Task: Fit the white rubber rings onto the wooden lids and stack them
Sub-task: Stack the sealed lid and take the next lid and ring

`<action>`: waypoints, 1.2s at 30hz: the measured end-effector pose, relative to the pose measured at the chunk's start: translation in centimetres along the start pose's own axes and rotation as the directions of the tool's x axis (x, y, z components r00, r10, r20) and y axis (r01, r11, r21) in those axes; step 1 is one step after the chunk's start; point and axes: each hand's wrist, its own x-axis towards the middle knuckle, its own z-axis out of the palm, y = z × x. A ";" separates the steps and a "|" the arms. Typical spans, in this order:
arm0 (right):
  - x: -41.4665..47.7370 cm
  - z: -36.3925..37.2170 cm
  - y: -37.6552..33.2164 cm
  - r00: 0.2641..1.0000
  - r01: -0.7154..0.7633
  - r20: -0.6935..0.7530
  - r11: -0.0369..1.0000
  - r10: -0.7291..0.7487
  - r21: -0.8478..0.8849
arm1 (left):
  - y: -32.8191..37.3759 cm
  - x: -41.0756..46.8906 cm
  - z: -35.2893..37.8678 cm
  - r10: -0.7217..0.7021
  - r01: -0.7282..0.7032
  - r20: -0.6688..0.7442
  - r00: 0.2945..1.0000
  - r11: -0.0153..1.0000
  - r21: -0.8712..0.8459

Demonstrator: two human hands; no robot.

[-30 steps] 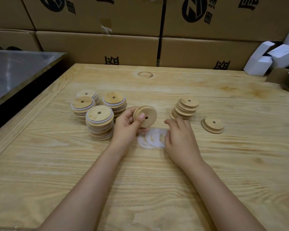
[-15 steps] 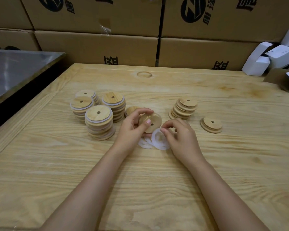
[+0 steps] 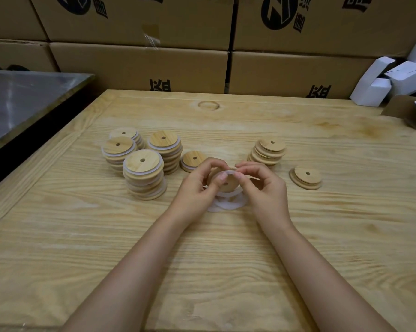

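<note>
Over the middle of the grainy surface (image 3: 226, 259), the left hand (image 3: 197, 188) grips a round wooden lid (image 3: 227, 185); the right hand (image 3: 265, 189) pinches a thin white rubber ring (image 3: 229, 173) onto its rim, above loose rings (image 3: 235, 204)

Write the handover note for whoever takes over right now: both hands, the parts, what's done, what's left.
Left hand grips a wooden lid; right hand pinches a white ring at its rim, not seated yet.
Loose rings lie on the table under the hands.
Done: four ringed stacks at left, a low pile beside them.
Left: bare lids at right, in two piles.
</note>
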 end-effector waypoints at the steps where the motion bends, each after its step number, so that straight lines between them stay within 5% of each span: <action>1: 0.1 0.0 0.0 1.000 0.004 -0.006 1.000 -0.004 0.001 | 0.0 0.0 0.0 -0.009 0.009 -0.004 1.000 1.000 0.015; 27: 0.5 -0.6 0.3 0.999 0.032 -0.005 0.998 -0.033 -0.049 | -1.2 0.1 -0.3 0.040 -0.031 -0.078 0.996 0.993 0.116; 36: 0.7 -0.7 0.4 1.000 -0.001 0.012 1.000 0.001 -0.030 | -1.2 0.0 -0.3 -0.017 0.018 -0.095 0.995 1.000 0.004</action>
